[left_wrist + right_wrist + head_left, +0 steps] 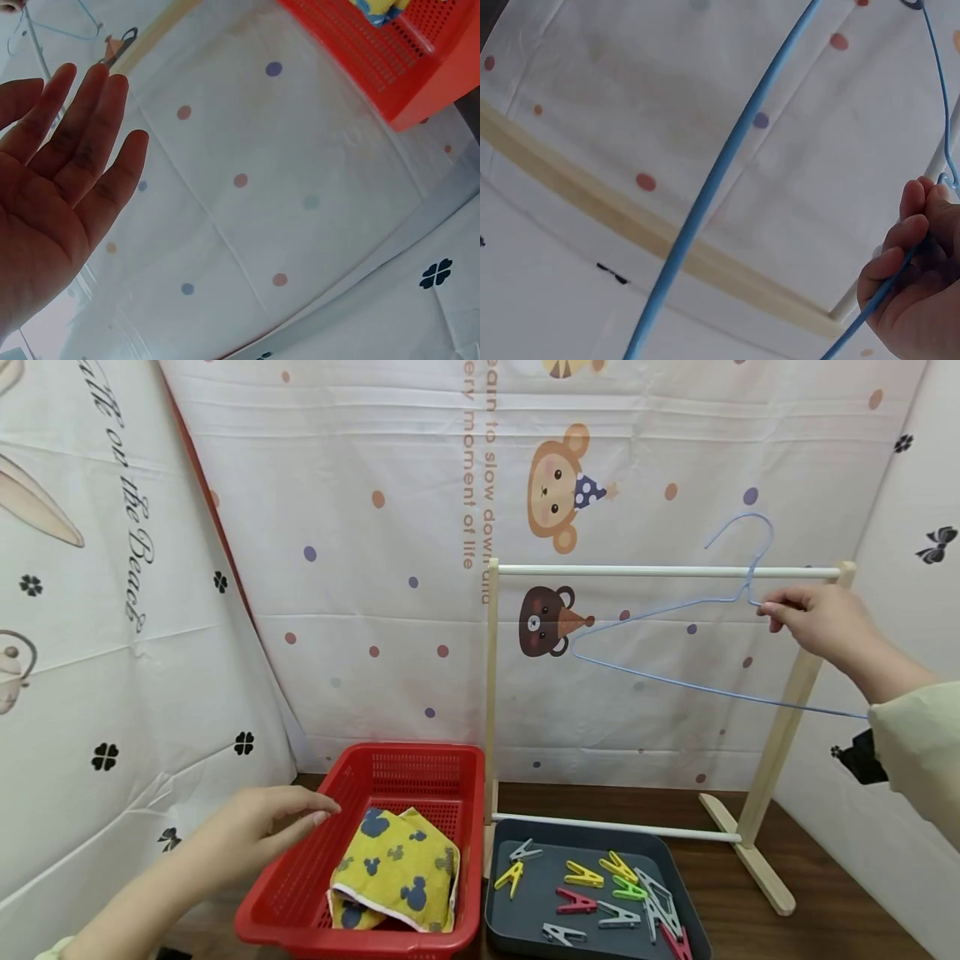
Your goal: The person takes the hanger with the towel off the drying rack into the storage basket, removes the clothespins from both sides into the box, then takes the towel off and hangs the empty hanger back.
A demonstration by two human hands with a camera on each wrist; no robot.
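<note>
A light blue wire hanger is held by my right hand, which pinches its shoulder just beside the neck. Its hook rises above the white top bar of a small wooden rack; whether it touches the bar I cannot tell. In the right wrist view the fingers curl round the wire. My left hand hovers over the left rim of a red basket, holding nothing, with its fingers loosely extended in the left wrist view. A folded yellow cloth with blue mouse-head prints lies in the basket.
A dark grey tray stands right of the basket, with several clothespins in yellow, red, green and grey. The rack's wooden foot rests on the brown table. Printed white curtains enclose the back and sides.
</note>
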